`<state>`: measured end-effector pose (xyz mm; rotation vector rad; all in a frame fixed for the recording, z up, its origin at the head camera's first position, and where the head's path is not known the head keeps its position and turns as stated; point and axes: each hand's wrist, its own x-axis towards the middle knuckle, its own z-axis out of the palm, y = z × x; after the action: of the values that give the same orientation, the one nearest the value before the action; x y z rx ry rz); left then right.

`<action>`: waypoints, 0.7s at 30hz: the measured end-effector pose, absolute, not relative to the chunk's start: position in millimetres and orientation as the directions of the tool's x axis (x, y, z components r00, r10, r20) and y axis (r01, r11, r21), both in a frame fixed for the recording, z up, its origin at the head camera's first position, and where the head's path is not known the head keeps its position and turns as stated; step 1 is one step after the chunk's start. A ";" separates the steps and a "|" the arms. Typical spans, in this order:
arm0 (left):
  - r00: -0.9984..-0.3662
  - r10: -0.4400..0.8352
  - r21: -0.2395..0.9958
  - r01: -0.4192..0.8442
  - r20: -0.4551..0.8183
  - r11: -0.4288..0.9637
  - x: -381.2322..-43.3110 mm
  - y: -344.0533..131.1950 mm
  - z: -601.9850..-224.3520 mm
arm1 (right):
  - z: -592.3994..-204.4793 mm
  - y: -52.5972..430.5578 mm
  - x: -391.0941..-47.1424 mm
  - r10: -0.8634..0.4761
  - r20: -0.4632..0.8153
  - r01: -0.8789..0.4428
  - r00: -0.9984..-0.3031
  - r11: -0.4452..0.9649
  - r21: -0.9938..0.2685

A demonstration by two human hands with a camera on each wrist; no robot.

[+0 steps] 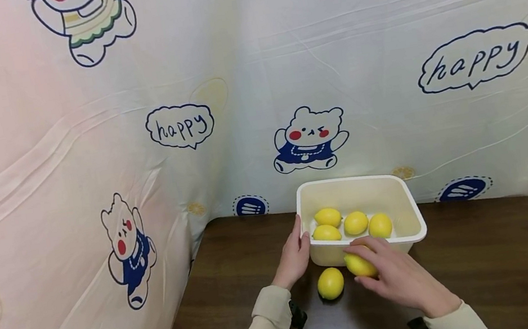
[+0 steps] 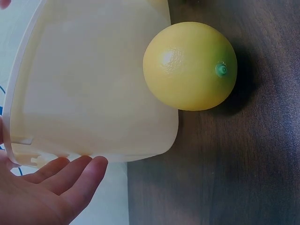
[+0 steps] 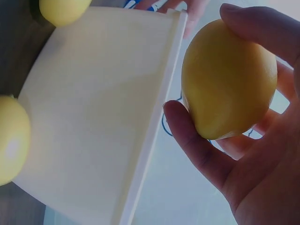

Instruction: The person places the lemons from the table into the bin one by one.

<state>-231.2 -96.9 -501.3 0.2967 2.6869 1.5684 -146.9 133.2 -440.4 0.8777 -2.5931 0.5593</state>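
In the head view a cream plastic bin [image 1: 327,256] stands on the table with several yellow lemons [image 1: 356,223] inside. My right hand [image 1: 399,276] grips another lemon [image 1: 358,265] in front of the bin's near wall; in the right wrist view the thumb and fingers wrap round this lemon [image 3: 228,79], near rim height. Against the bin's left front corner rests my left hand [image 1: 292,257], its fairly straight fingers along the outer side wall in the left wrist view. One lemon [image 1: 330,283] lies on the table between my wrists. A further lemon [image 3: 10,140] beside the bin is hidden in the head view.
The dark brown wooden table [image 1: 493,261] extends to both sides of the bin. Behind and to the left hangs a pale cloth [image 1: 392,128] printed with cartoon bears, fruit slices and the word "happy". It meets the table's back edge close behind the bin.
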 end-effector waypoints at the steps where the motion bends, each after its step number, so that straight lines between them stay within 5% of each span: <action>1: -0.982 0.172 0.864 0.155 0.081 0.479 -231.1 -97.0 -501.2 | -439.3 134.0 -147.8 -0.499 0.442 -0.636 -0.746 0.731 -0.248; 21: -0.981 0.178 0.873 0.153 0.077 0.464 -230.9 -96.7 -500.4 | -427.5 145.1 -162.5 -0.464 0.421 -0.588 -0.779 0.773 -0.238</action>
<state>-230.9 -96.7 -500.4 0.3017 2.6665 1.5853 -162.5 145.1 -427.5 0.8068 -2.6278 0.5139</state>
